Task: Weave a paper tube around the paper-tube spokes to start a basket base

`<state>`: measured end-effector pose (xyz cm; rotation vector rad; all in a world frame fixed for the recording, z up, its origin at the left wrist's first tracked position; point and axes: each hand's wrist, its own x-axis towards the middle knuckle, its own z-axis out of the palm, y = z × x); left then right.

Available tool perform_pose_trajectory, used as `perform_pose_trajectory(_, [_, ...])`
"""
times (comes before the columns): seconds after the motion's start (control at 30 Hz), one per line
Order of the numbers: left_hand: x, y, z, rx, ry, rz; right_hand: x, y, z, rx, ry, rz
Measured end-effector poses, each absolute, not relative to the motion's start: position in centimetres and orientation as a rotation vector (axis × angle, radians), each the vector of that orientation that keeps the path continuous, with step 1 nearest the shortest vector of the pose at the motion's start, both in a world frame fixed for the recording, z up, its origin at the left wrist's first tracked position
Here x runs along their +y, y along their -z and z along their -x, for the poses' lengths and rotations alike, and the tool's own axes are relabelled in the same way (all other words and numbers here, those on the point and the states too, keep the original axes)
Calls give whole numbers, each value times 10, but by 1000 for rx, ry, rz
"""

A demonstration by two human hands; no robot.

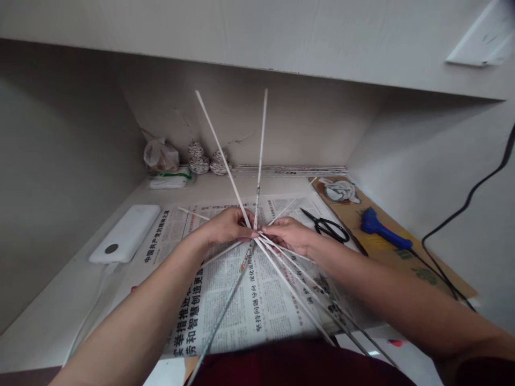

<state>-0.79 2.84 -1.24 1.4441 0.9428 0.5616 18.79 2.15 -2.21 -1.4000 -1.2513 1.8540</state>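
Observation:
Thin rolled-paper tubes cross one another over the newspaper and fan out in several directions. My left hand pinches them near the crossing, thumb against fingers. Just beside it, my right hand is closed on the same bundle from the other side. Two tubes stick up toward the back wall; one of these is printed. Several others run down toward my lap, among them a grey-green tube. My fingers partly hide the crossing itself.
Newspaper covers the desk. Black scissors and a blue glue gun on a cardboard sheet lie right. A white power bank sits left. Woven gourd shapes, a plastic bag and spare paper tubes line the back.

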Motion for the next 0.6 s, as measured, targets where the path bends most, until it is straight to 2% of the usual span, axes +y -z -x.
perform_pose_trajectory(0.6, [28, 15, 7, 971, -571, -1494, 16, 15, -181, -1196, -1804, 1469])
